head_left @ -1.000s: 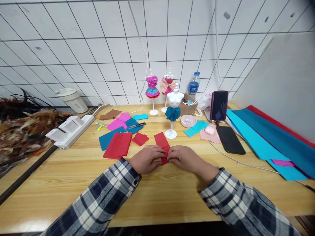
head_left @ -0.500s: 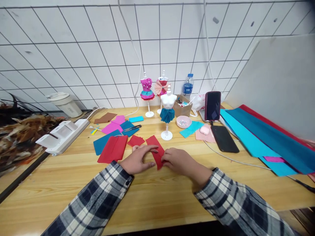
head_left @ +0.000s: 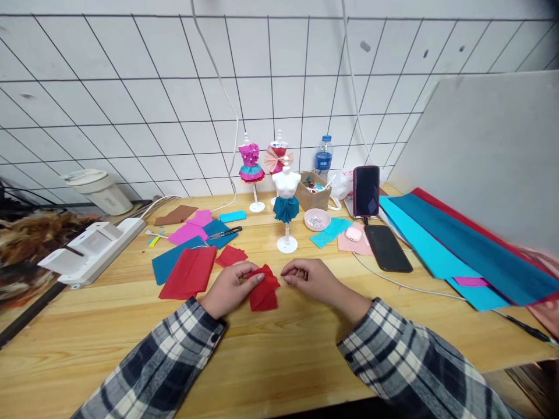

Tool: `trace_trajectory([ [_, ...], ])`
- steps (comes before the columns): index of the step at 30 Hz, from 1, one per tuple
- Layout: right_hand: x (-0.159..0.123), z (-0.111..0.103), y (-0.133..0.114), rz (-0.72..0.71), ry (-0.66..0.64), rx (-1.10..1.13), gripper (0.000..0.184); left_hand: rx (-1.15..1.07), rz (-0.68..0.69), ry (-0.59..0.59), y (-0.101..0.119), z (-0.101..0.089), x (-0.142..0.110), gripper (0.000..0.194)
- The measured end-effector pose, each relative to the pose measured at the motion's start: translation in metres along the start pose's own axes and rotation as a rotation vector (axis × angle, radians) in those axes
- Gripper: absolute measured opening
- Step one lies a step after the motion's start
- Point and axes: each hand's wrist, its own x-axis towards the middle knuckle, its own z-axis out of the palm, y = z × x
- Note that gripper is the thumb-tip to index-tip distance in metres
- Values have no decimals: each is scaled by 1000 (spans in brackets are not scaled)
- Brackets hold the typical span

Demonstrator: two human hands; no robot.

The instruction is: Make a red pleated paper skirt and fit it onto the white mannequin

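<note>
My left hand (head_left: pixel 231 288) pinches a folded piece of red crepe paper (head_left: pixel 264 294) between thumb and fingers, just above the table. The paper is bunched, with its lower end hanging toward me. To its right, my right hand (head_left: pixel 312 279) hovers apart from it, fingers loosely curled and holding nothing. Behind the hands stands a white mini dress form (head_left: pixel 287 183) in a gathered teal skirt. Left of my left hand lie a larger folded red sheet (head_left: pixel 188 273) and small red pieces (head_left: pixel 231 256).
Two dressed mini forms, one in a magenta dress (head_left: pixel 250 157), stand behind. Thread snips (head_left: pixel 225 233) rest on teal paper. A pink bowl (head_left: pixel 317 219) of beads, a cardboard box (head_left: pixel 313 195), a black phone (head_left: pixel 388 247) and a power strip (head_left: pixel 94 253) surround the work area.
The red strip, flat on the table under both hands, is now folded and lifted in my left hand. My right hand has let go of it. The view has shifted right.
</note>
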Motion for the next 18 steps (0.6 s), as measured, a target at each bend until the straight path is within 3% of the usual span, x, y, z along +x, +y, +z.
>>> trace_trajectory([
  [5,4,-39,18,23,175,-241,20,-580,-315,-121,2,-41,-17,46],
  [7,5,-51,27,41,200,-336,20,-603,-381,-284,-5,-58,-21,45],
  [9,4,-55,33,53,183,-396,21,-528,-408,-338,-13,-68,-21,42],
  [11,3,-47,31,9,166,-456,20,-437,-377,-287,-20,-71,-18,39],
  [13,6,-29,22,-126,153,-517,21,-392,-327,-277,-22,-70,-15,39],
  [16,29,11,0,-387,53,-536,28,-359,-272,-435,-18,-64,-15,40],
  [18,58,39,-12,-443,34,-488,39,-241,-221,-548,-15,-60,-18,38],
])
